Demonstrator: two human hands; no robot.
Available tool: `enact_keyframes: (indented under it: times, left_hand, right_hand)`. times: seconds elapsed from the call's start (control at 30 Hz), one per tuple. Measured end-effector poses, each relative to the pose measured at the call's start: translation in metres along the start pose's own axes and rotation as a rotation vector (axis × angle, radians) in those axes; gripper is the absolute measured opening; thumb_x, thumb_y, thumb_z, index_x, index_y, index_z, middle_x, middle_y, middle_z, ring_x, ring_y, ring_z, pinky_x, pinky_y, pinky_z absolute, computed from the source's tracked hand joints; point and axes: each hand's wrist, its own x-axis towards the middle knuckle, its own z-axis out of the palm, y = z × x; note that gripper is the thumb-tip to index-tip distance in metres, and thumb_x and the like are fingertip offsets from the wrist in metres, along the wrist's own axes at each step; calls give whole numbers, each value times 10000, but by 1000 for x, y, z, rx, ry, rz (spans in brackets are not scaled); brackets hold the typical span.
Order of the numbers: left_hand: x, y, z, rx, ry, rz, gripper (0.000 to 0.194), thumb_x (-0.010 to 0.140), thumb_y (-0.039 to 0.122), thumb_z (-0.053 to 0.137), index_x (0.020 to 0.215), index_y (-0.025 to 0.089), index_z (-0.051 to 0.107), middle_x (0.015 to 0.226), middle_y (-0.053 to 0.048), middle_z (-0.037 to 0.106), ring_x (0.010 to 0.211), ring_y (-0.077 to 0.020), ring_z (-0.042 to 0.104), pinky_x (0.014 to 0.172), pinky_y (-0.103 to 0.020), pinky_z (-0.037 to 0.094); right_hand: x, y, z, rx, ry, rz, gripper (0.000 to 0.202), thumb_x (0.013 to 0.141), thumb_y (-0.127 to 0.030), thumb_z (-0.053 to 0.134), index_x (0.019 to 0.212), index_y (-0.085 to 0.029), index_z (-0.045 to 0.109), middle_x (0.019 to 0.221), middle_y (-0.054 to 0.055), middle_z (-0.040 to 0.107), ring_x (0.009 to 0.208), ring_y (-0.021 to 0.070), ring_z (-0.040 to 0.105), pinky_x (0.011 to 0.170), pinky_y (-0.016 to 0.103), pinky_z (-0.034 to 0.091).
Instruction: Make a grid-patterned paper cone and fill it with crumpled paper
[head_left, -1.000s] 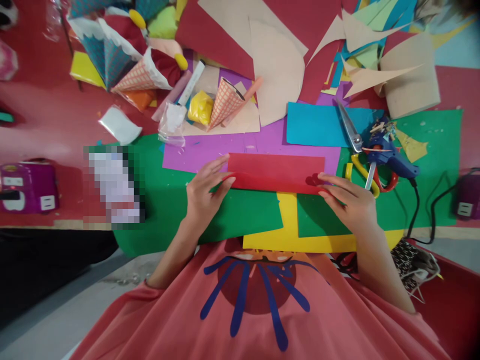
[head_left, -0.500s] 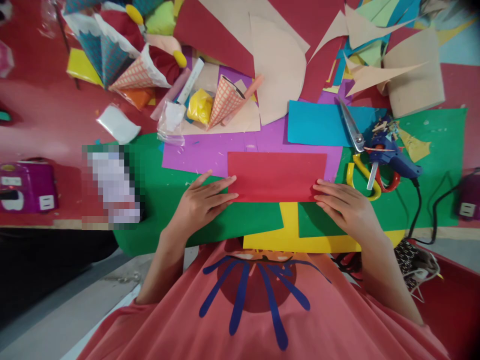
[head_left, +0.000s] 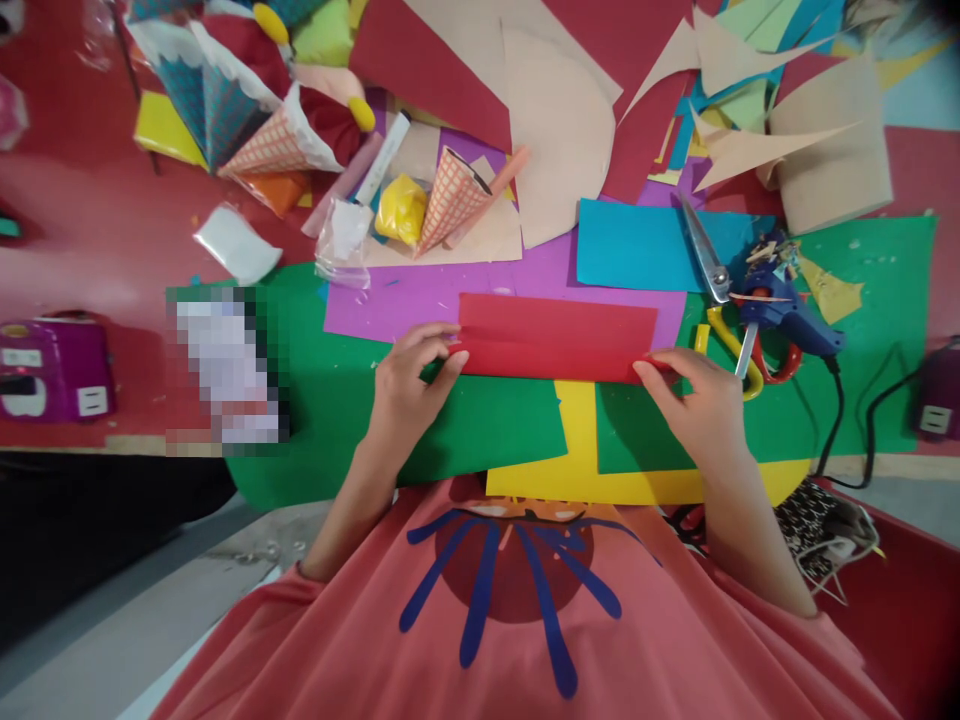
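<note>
A red foam or paper rectangle (head_left: 558,325) lies in front of me, its near edge lifted and curling upward. My left hand (head_left: 411,385) pinches its near left corner between thumb and fingers. At the near right corner my right hand (head_left: 694,395) grips it the same way. Beneath it spread a purple sheet (head_left: 390,318), a green sheet (head_left: 480,430) and a yellow sheet (head_left: 576,430). Scissors with yellow and red handles (head_left: 716,290) and a blue glue gun (head_left: 787,305) lie just beyond my right hand.
A blue sheet (head_left: 630,245) lies past the red piece. Checkered cones (head_left: 454,200), a yellow bundle (head_left: 400,210) and beige cut pieces (head_left: 559,130) fill the far side. A blurred-out flat object (head_left: 229,370) is at left, near a purple box (head_left: 56,370). A black cord (head_left: 834,420) runs at right.
Both hands have gone from resting flat-fingered on the red piece's ends to pinching its near corners. Its near edge has risen and rolled away from me.
</note>
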Motion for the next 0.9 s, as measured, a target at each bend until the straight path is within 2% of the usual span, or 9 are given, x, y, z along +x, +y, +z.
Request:
enact_keyframes:
  times: [0.1, 0.17, 0.23, 0.33, 0.43, 0.6, 0.7, 0.77, 0.9]
  left_hand:
    - [3, -1, 5, 15, 45, -16, 238, 867, 274, 621, 673, 200, 505, 973, -53, 728, 931, -161, 686, 818, -286, 519]
    - [4, -1, 8, 18, 59, -18, 228, 862, 258, 620, 677, 199, 501, 959, -48, 723, 919, -160, 680, 818, -290, 516]
    - [6, 1, 10, 27, 65, -22, 219, 856, 238, 619, 676, 198, 501, 945, -42, 716, 907, -158, 673, 814, -292, 514]
    - [7, 2, 12, 49, 75, -34, 201, 847, 218, 621, 682, 200, 507, 930, -32, 704, 898, -156, 665, 813, -295, 513]
    - [8, 2, 14, 64, 90, -47, 206, 838, 223, 627, 677, 203, 500, 913, -25, 695, 901, -159, 660, 822, -302, 514]
    - [6, 5, 17, 82, 108, -109, 104, 832, 271, 642, 872, 213, 566, 895, -27, 674, 853, -172, 649, 803, -324, 523]
    - [1, 14, 15, 163, 114, -14, 159, 877, 270, 600, 1028, 221, 598, 1098, -84, 667, 1075, -231, 622, 941, -394, 479]
    - [-4, 22, 13, 213, 42, 96, 210, 915, 253, 548, 1118, 252, 600, 1271, -80, 623, 1196, -240, 581, 1037, -425, 421]
    - [-15, 39, 12, 307, -124, 327, 381, 927, 275, 540, 1304, 226, 518, 1392, -97, 554, 1329, -240, 492, 1111, -406, 384]
  right_hand:
    - [3, -2, 5, -29, 57, 29, 102, 892, -312, 593, 905, -221, 637, 805, 32, 725, 656, 171, 661, 628, 311, 543]
    - [6, -5, 7, -60, 90, -28, 157, 901, -270, 576, 1046, -236, 624, 980, 61, 735, 868, 213, 700, 769, 355, 571]
    - [7, -10, 9, -137, 119, -133, 259, 915, -198, 529, 1157, -261, 598, 1189, 84, 689, 1141, 258, 636, 937, 426, 535]
    - [6, -22, 14, -233, 130, -295, 378, 918, -88, 453, 1218, -282, 573, 1314, 60, 635, 1303, 254, 531, 1028, 452, 475]
    - [3, -34, 22, -268, 53, -388, 449, 909, -53, 438, 1285, -279, 536, 1323, 35, 637, 1321, 226, 519, 1096, 458, 407]
    - [1, -42, 39, -269, -159, -387, 492, 916, -145, 485, 1389, -279, 482, 1505, 105, 445, 1435, 290, 356, 1158, 558, 285]
    - [2, -41, 44, -279, -197, -404, 480, 915, -194, 515, 1386, -287, 494, 1509, 111, 438, 1426, 311, 366, 1142, 565, 316]
    - [2, -40, 45, -288, -186, -418, 461, 916, -201, 518, 1372, -270, 513, 1480, 122, 475, 1403, 313, 404, 1134, 565, 334]
    - [3, -38, 45, -251, -193, -400, 450, 923, -213, 515, 1368, -279, 519, 1459, 117, 502, 1396, 295, 418, 1139, 577, 326]
